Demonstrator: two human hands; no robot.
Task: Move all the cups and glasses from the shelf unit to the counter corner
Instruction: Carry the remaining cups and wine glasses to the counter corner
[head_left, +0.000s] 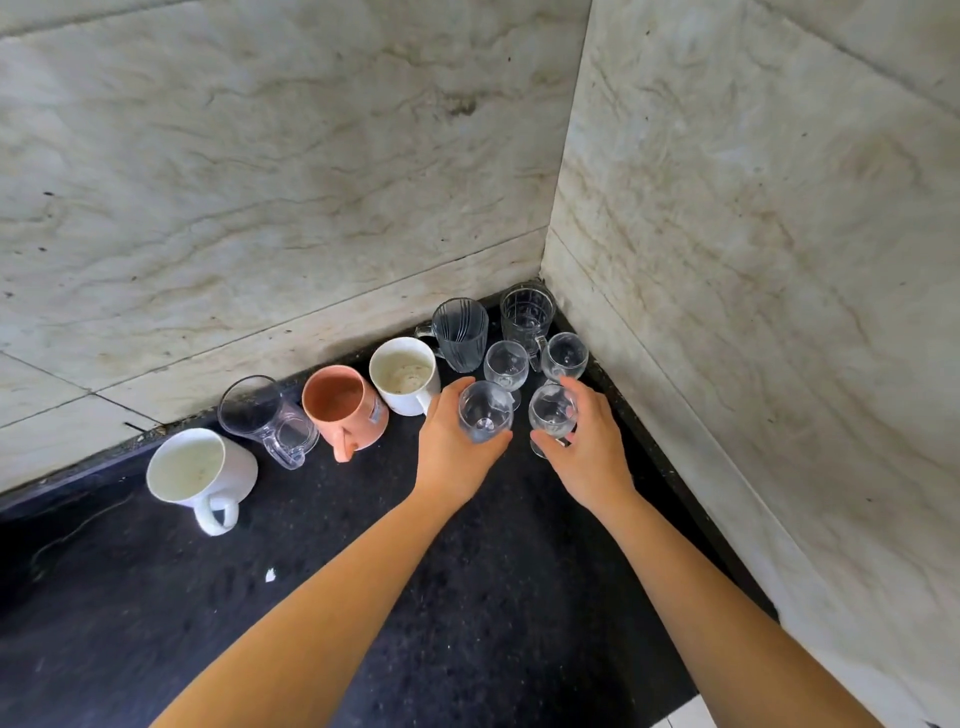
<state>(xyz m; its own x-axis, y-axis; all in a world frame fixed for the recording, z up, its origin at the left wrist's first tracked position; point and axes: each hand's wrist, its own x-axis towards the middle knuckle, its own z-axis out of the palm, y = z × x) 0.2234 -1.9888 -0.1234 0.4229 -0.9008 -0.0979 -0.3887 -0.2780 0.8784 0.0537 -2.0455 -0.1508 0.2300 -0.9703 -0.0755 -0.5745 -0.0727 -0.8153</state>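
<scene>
Both hands are out over the black counter (467, 597), each wrapped round a small stemmed glass. L hand (454, 447) grips the left stemmed glass (485, 410) w/ fingers curled round its bowl; R hand (587, 447) grips the right stemmed glass (553, 413) the same way. Can't tell if either glass base touches the counter.

Just behind them stand 2 more small stemmed glasses, one at (506, 366), one at (564, 357), upright, close together. Behind those, a dark ribbed glass mug (461, 332) and a clear patterned glass mug (527, 312), the latter tight in the corner where the marble walls (311, 182) meet.

Along the back wall, running left from the corner: white mug (404, 375), pink mug (345, 410) w/ handle toward the camera, clear glass mug (265, 418), and a big white cup (200, 475) at the left end, nearest the viewer. All upright, mouths open upward. Small white fleck (270, 575) lies on the counter nr the L forearm.
</scene>
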